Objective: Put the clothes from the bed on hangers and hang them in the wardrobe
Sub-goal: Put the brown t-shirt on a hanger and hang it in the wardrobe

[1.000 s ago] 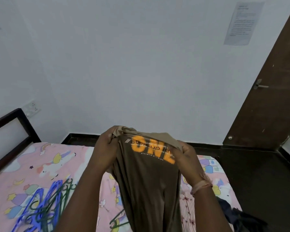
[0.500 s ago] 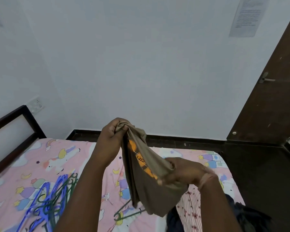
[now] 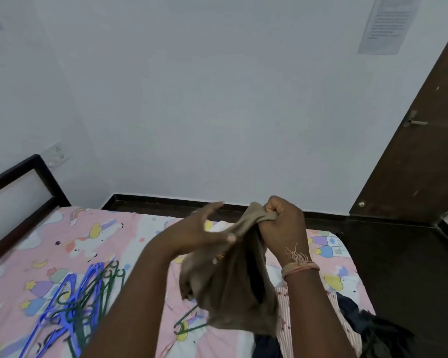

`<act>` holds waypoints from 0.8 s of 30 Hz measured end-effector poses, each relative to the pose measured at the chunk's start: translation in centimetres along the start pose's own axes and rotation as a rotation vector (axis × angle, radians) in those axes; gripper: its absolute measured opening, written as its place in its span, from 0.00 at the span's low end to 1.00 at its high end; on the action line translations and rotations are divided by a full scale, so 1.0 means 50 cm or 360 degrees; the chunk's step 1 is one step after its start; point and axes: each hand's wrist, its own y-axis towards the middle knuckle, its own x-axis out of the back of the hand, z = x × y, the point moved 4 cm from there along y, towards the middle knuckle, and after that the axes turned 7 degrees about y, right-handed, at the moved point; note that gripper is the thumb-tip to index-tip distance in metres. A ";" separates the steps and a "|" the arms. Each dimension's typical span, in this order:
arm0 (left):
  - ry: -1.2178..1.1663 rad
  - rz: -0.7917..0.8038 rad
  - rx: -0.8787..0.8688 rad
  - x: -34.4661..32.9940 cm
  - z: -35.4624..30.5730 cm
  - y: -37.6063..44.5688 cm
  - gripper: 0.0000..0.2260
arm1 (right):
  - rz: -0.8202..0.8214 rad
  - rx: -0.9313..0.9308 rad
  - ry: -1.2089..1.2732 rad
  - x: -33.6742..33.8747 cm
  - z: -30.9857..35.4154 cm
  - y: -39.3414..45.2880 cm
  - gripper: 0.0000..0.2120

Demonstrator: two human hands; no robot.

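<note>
While right hand (image 3: 282,223) fists the brown t-shirt (image 3: 230,288) bunched above the bed (image 3: 114,228), left hand (image 3: 204,228) is spread, empty, probably to free it for the hangers (image 3: 75,301) lower-left.

Two hands hold a brown shirt up over a pink bed.

The right hand (image 3: 285,226) is closed tight on the bunched top of the brown shirt (image 3: 233,288) — the rest hangs down in folds. The left hand (image 3: 204,229) has its fingers (image 3: 214,206) spread wide, touching the cloth at its side. On the bed (image 3: 62,244) lies a pile of blue and green hangers (image 3: 80,303), and one more green hanger (image 3: 185,325) peeks out under the shirt. A striped shirt (image 3: 290,321) and dark clothes (image 3: 378,329) lie at the right — beside a brown door (image 3: 422,151).
</note>
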 end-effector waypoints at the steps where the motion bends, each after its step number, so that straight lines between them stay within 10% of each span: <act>1: -0.0228 0.0053 -0.0093 -0.018 -0.024 0.006 0.40 | 0.0071 -0.0008 0.0044 -0.010 0.001 -0.006 0.16; 7: -0.0451 0.0208 -0.0180 -0.106 -0.008 0.010 0.11 | 0.0361 0.0028 0.0356 -0.003 0.007 -0.015 0.14; 17: -0.0057 -0.0304 -0.0254 -0.026 0.037 0.004 0.09 | 0.0864 -0.0457 -0.0200 0.053 -0.116 -0.020 0.17; 20: -0.0164 -0.0156 -0.0159 -0.044 0.040 -0.011 0.13 | 0.1147 -0.0672 -0.0525 0.061 -0.138 -0.032 0.24; 24: 0.0126 0.0261 0.0389 -0.090 0.097 -0.023 0.33 | 0.0913 -0.0782 -0.0797 0.072 -0.163 -0.036 0.21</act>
